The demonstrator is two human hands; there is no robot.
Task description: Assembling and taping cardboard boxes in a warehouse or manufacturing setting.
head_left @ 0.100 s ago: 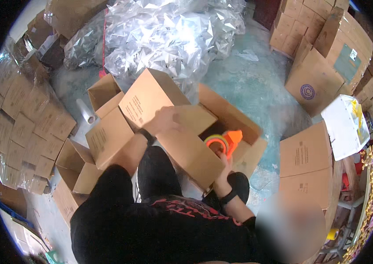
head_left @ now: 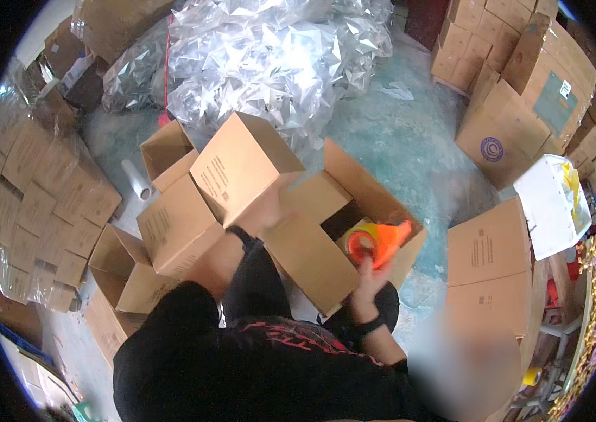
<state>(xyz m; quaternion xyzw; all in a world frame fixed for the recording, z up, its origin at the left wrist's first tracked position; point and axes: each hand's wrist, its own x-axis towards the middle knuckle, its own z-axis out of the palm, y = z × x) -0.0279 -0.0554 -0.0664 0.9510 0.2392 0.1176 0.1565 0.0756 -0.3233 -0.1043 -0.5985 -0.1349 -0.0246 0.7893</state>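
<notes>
In front of my lap stands an open cardboard box (head_left: 312, 264), its flaps spread outward and a dark gap showing between them. My right hand (head_left: 367, 283) is closed round an orange tape dispenser (head_left: 386, 243) with a roll of tape on it, held over the right part of this box. Smeared by motion, my left hand (head_left: 264, 211) is at the box's left side, next to a closed-sided carton (head_left: 238, 165); its fingers cannot be made out. Dark bands circle both wrists.
More cartons (head_left: 178, 224) and an open box (head_left: 125, 271) lie at the left, near a white tube (head_left: 136, 179). Silvery wrapped stars (head_left: 270, 70) are heaped ahead. Stacked boxes (head_left: 37, 204) line the left; a large carton (head_left: 488, 264) and white bin (head_left: 551, 204) stand right.
My right hand has swung the tape dispenser slightly right and turned it. My left hand has dropped from the upper flap toward me, and the box's flaps have shifted a little.
</notes>
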